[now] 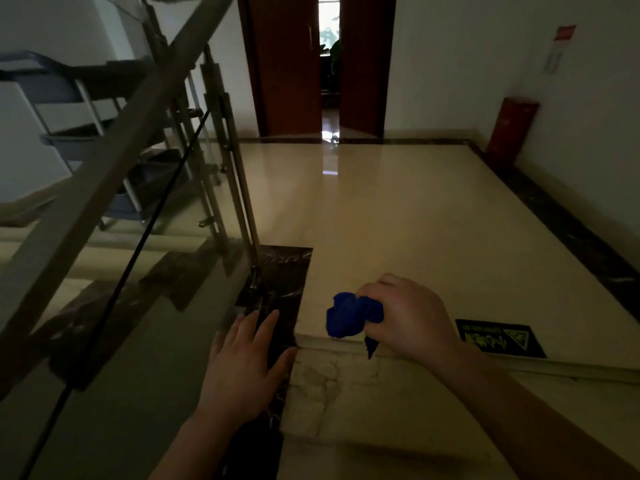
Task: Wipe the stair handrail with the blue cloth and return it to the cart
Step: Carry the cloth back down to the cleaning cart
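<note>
The blue cloth [349,315] was bunched in the clenched right hand [408,317], probably for carrying; the left hand [242,365] was spread empty, clear of the handrail [114,168]. The cart [86,109] was seen beyond the railing.

The right hand [412,317] hid part of the bunched blue cloth [349,317], the handrail [114,161] ran out past the top and left edges, the cart [69,98] sat half-screened behind the railing, and the floor sign [498,337] was unreadable.
</note>
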